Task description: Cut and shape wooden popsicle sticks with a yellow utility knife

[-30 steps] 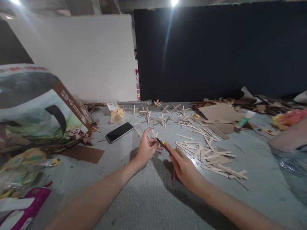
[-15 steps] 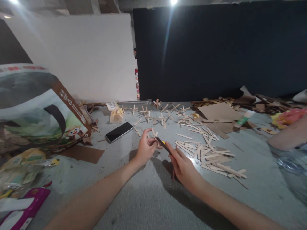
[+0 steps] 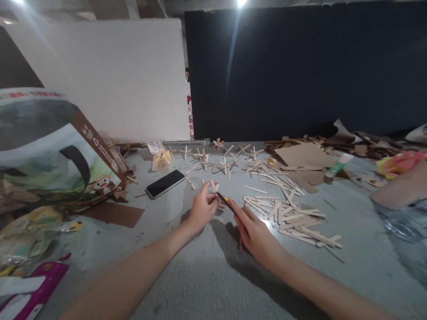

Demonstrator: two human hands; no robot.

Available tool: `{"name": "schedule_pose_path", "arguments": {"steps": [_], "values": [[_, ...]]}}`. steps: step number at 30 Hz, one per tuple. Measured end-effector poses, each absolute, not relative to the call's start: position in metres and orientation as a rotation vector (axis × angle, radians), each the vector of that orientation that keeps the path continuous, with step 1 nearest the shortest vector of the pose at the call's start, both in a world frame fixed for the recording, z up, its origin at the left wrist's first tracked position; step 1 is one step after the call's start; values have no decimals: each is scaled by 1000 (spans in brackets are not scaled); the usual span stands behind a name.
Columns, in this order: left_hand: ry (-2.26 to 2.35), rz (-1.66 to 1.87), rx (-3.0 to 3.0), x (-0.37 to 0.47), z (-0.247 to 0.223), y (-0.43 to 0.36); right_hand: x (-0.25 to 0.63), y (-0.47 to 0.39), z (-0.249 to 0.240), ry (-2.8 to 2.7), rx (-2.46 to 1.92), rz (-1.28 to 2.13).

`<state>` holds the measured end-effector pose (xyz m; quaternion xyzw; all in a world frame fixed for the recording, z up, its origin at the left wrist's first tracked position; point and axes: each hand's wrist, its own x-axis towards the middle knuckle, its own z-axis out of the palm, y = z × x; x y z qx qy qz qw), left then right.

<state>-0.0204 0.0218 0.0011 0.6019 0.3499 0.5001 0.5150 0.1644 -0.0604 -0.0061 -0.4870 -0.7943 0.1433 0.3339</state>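
My left hand [image 3: 203, 206] is in the middle of the table, its fingertips pinching small crossed wooden craft sticks [image 3: 215, 187]. My right hand [image 3: 251, 226] is wrapped round a slim dark tool [image 3: 224, 199] with a yellow patch; its exact kind is unclear. The tool's tip is at the sticks between my left fingers; whether it touches them I cannot tell. Part of something thin and red [image 3: 240, 243] shows beside and below my right fingers. To the right lies a loose heap of craft sticks [image 3: 300, 222]. Several star-shaped crossed sticks [image 3: 226, 166] stand or lie beyond my hands.
A smartphone [image 3: 166, 183] lies left of my hands. Further left are a printed bag [image 3: 63, 164], brown cardboard [image 3: 115, 214] and a purple item [image 3: 43, 284]. Cardboard sheets [image 3: 302, 156] and a glue stick [image 3: 339, 166] lie back right. Another person's arm [image 3: 398, 186] reaches in at right.
The dark tool has turned slightly in my right hand, and the crossed sticks in my left fingers have tilted a little. Both hands stay in nearly the same place.
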Motion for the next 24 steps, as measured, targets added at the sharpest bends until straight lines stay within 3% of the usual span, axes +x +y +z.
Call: {"name": "schedule_pose_path", "arguments": {"steps": [24], "values": [[990, 1089, 1629, -25, -7, 21, 167, -63, -2, -2085, -1305, 455]]}}
